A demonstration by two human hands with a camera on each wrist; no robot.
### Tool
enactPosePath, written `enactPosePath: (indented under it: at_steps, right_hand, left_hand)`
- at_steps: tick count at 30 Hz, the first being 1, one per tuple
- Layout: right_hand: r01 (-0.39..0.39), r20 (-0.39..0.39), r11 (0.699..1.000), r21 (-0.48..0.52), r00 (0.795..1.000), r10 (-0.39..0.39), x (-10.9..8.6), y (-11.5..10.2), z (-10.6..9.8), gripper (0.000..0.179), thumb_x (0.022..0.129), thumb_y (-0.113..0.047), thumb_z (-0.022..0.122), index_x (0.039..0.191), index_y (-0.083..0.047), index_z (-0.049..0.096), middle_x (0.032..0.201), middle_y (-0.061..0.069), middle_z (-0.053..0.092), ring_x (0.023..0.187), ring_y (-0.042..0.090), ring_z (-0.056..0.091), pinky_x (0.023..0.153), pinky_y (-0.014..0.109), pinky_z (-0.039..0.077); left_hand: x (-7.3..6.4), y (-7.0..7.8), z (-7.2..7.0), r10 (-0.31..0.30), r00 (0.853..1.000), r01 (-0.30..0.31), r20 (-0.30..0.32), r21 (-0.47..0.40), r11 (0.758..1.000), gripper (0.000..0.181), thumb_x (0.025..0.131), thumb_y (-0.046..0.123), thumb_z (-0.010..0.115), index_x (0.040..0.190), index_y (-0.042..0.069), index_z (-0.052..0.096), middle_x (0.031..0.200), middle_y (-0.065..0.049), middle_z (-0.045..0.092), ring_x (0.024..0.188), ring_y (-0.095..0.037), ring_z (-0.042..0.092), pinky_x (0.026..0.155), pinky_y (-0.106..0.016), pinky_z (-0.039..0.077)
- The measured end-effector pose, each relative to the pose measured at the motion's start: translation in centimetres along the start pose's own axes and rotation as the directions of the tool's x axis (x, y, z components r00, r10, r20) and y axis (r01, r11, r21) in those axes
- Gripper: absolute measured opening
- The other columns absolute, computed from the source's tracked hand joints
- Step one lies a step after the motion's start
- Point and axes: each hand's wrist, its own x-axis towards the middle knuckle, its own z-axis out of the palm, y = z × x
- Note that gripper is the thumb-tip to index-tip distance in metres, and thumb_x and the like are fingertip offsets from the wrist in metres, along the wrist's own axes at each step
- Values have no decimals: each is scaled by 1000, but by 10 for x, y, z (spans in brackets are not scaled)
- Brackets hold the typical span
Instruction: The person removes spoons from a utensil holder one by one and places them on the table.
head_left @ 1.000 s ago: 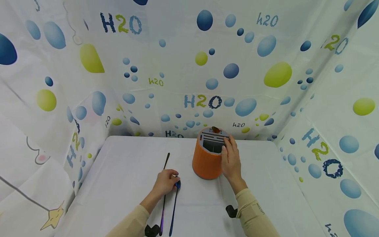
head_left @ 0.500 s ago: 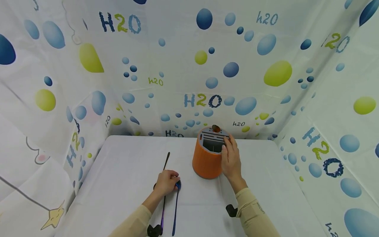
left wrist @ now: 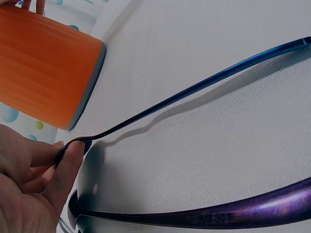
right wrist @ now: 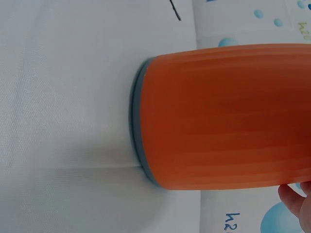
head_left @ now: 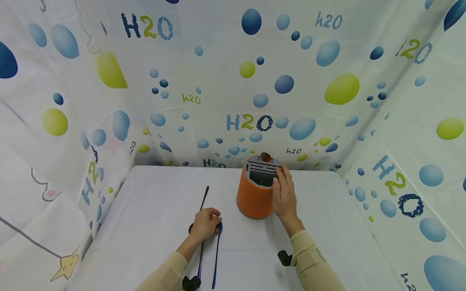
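The left hand (head_left: pixel 204 223) pinches the bowl end of a blue spoon (left wrist: pixel 194 90) lying on the white table (head_left: pixel 153 210), beside a purple utensil (left wrist: pixel 204 216). The right hand (head_left: pixel 284 198) wraps the upright orange holder (head_left: pixel 254 196), just right of the spoon.

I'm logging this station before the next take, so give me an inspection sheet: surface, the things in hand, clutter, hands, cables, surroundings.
Surface: white table, cloth-covered.
Things in hand: blue spoon lying flat, bowl end under the left fingers; orange holder upright, slotted grey top, one utensil tip showing at its back.
Clutter: purple utensil beside the spoon; thin black stick beyond the left hand.
Hands: left hand pinches the spoon's bowl end; right hand grips the holder's side and rim.
Cables: nothing seen.
Surroundings: bubble-print curtain on three sides.
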Motion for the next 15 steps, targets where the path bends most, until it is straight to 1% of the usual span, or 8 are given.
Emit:
enactPosePath:
  at_steps: [3, 8, 12, 15]
  right_hand:
    - [-4, -1, 1000, -6, 1000, 4, 0, 0, 0, 50, 113, -33, 35, 158, -15, 43, 171, 3, 28, 149, 34, 38, 118, 61, 37]
    - [5, -6, 1000, -5, 1000, -5, 0, 0, 0, 50, 113, -32, 36, 158, -13, 43, 171, 6, 29, 149, 34, 38, 118, 62, 37]
    - [4, -8, 1000, -5, 1000, -4, 0, 0, 0, 50, 112, -33, 35, 158, -13, 44, 170, 7, 30, 149, 35, 37, 117, 63, 37]
    - [1, -6, 1000, -3, 1000, -1, 0, 1, 0, 51, 112, -33, 35, 158, -14, 44, 170, 8, 30, 149, 35, 37, 117, 62, 37]
  left_hand:
    - [0, -1, 1, 1, 1000, -1, -3, 18, 1000, 14, 96, 3, 70, 108, -4, 72, 71, -8, 70, 50, -12, 64, 50, -27, 51]
    - [-1, -1, 3, 31, 1000, -31, -2, 74, 997, 14, 97, 5, 69, 107, -4, 71, 64, -5, 67, 48, -11, 61, 50, -27, 49]
    - [-1, 0, 4, 60, 998, -57, -15, 157, 986, 13, 97, 8, 70, 105, -2, 71, 60, 0, 64, 47, -9, 59, 49, -27, 48]
    - [-1, 0, 4, 78, 996, -66, -40, 237, 969, 11, 96, 11, 73, 101, 1, 73, 64, 3, 65, 51, -8, 58, 50, -27, 47]
